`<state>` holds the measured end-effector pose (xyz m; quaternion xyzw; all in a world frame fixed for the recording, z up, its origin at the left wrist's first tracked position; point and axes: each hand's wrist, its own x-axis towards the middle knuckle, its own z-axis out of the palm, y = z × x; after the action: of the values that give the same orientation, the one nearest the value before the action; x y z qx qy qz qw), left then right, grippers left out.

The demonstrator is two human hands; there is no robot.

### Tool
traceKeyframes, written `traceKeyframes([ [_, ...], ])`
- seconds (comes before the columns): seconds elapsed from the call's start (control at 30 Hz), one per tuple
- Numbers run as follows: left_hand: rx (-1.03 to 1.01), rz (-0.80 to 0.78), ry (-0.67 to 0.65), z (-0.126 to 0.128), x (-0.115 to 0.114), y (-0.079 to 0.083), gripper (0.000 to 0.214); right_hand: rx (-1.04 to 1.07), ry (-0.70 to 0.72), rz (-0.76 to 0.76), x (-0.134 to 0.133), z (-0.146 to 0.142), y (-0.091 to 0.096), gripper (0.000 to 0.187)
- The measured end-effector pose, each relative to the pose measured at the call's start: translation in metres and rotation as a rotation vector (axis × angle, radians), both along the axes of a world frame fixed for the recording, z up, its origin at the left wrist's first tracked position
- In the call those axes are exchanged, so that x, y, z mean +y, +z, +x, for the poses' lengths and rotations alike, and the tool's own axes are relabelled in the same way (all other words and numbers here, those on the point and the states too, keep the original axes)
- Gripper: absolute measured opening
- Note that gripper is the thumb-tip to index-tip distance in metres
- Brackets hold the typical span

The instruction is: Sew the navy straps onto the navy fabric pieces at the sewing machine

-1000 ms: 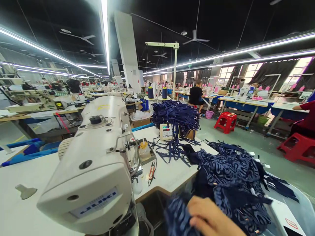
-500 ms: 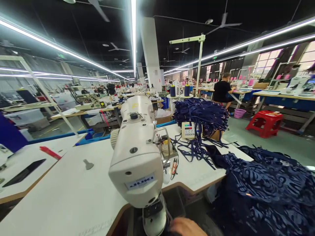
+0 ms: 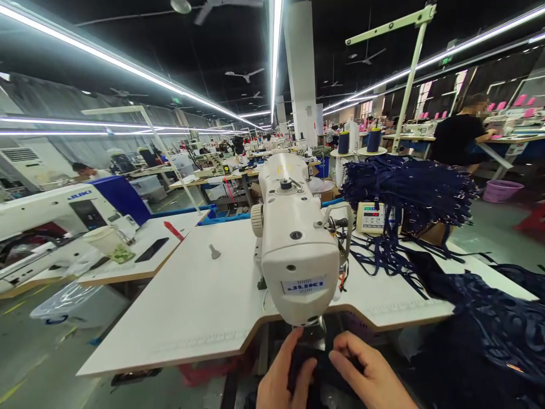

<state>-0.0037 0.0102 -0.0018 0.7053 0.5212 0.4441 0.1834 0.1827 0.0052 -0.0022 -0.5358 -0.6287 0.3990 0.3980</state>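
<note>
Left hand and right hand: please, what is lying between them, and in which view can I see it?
Dark cloth lies between the left hand and the right hand; the head view shows it.

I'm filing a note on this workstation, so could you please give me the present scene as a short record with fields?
Left hand: fingers at a dark, soft cloth; grip unclear
Right hand: appears to pinch the same cloth between thumb and finger
Ahead of hands: white, rounded JUKI sewing machine
Tabletop: white, flat table with wood-coloured edge
Right of machine: piled navy fabric straps; cream, box-shaped control panel
Far right: heaped dark-blue patterned fabric
</note>
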Motion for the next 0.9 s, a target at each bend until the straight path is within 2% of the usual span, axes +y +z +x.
traceKeyframes([
  [0.07, 0.25, 0.326, 0.172, -0.005, 0.004, -0.001, 0.033, -0.046, -0.025, -0.007, 0.007, -0.003, -0.002, 0.028],
  [0.1, 0.348, 0.475, 0.198, -0.007, 0.006, -0.003, 0.027, -0.063, -0.023, -0.015, 0.01, -0.004, -0.003, 0.029],
  [0.17, 0.469, 0.692, 0.109, -0.009, 0.01, -0.006, 0.023, -0.085, 0.0, -0.04, 0.017, -0.005, -0.003, 0.029],
  [0.23, 0.547, 0.799, -0.042, -0.009, 0.013, -0.011, 0.025, -0.097, 0.014, -0.062, 0.021, -0.005, -0.002, 0.029],
  [0.3, 0.635, 0.83, -0.092, -0.009, 0.017, -0.016, 0.027, -0.093, 0.015, -0.073, 0.024, -0.002, -0.002, 0.028],
  [0.4, 0.707, 0.845, -0.054, -0.01, 0.018, -0.022, 0.029, -0.026, 0.0, -0.044, 0.022, 0.005, -0.003, 0.025],
  [0.53, 0.626, 0.769, -0.022, -0.01, 0.016, -0.025, 0.031, 0.008, 0.056, -0.025, 0.017, 0.016, -0.008, 0.035],
  [0.67, 0.65, 0.807, -0.02, -0.007, 0.014, -0.026, 0.031, -0.024, 0.089, 0.005, 0.02, 0.018, -0.009, 0.04],
  [0.9, 0.596, 0.746, 0.086, -0.004, 0.012, -0.027, 0.03, -0.101, 0.146, 0.127, 0.039, 0.011, 0.003, 0.036],
])
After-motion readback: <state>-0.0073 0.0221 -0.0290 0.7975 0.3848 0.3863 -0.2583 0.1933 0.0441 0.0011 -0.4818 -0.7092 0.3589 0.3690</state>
